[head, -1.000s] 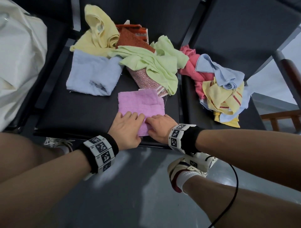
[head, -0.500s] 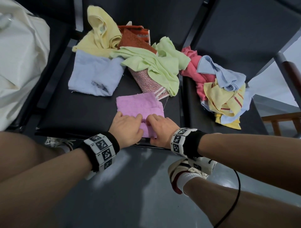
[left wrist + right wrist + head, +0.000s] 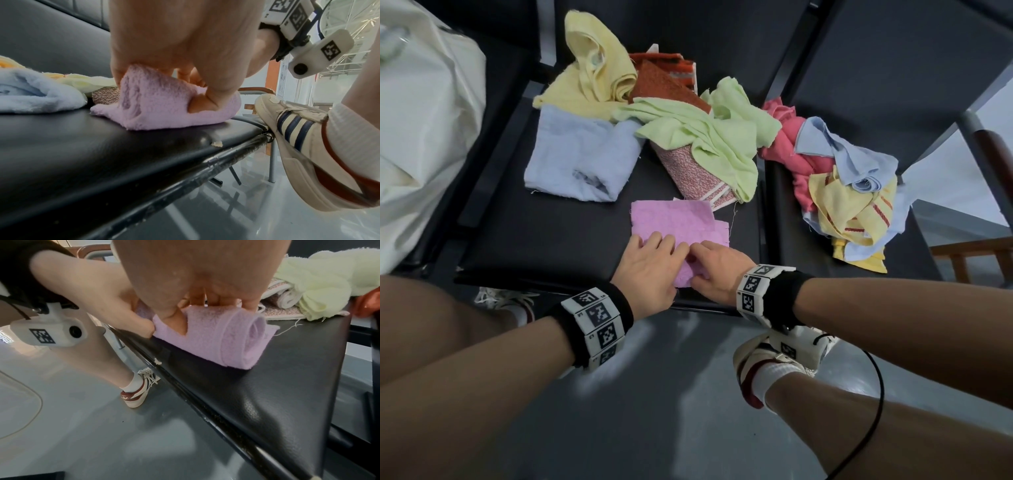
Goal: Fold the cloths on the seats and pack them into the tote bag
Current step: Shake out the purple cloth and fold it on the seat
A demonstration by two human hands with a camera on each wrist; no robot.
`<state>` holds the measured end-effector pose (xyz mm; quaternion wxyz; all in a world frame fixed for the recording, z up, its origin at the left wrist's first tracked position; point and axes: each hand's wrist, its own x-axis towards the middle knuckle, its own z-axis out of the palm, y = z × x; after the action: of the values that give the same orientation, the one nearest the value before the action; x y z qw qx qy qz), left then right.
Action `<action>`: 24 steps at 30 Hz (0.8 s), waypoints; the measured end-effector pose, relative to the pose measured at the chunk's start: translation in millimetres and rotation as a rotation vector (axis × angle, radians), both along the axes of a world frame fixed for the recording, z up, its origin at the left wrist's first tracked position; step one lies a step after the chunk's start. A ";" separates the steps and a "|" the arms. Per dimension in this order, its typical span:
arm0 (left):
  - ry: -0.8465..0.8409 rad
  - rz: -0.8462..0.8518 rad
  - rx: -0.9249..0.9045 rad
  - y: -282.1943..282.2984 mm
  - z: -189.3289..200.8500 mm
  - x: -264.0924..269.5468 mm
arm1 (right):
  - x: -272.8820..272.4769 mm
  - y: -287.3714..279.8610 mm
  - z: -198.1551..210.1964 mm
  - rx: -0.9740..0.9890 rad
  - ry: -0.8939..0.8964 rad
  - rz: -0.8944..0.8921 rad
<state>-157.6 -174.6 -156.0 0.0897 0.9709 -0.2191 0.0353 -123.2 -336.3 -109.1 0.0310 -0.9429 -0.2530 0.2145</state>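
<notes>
Both hands point(image 3: 678, 270) on pink cloth point(image 3: 674, 222)

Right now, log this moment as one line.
step: folding | left hand: grips pink cloth | right hand: grips it | tote bag: waiting

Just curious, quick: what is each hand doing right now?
Left hand: gripping the pink cloth, thumb underneath.
Right hand: gripping the same cloth's near edge.
</notes>
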 end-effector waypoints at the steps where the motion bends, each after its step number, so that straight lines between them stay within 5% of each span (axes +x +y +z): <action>1: 0.009 0.005 -0.008 0.1 0.6 0.7 | -0.7 -0.3 -0.4 0.009 -0.016 0.011; 9: 0.171 0.108 -0.051 1.3 8.0 7.6 | -4.9 -7.5 1.9 -0.061 -0.091 0.046; 24: 0.145 0.133 0.027 7.0 3.5 4.9 | 1.3 0.0 2.0 -0.089 0.045 -0.052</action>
<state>-152.8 -167.6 -152.4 0.0894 0.9845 -0.1474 -0.0319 -121.9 -336.2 -107.1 0.0004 -0.9445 -0.2176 0.2459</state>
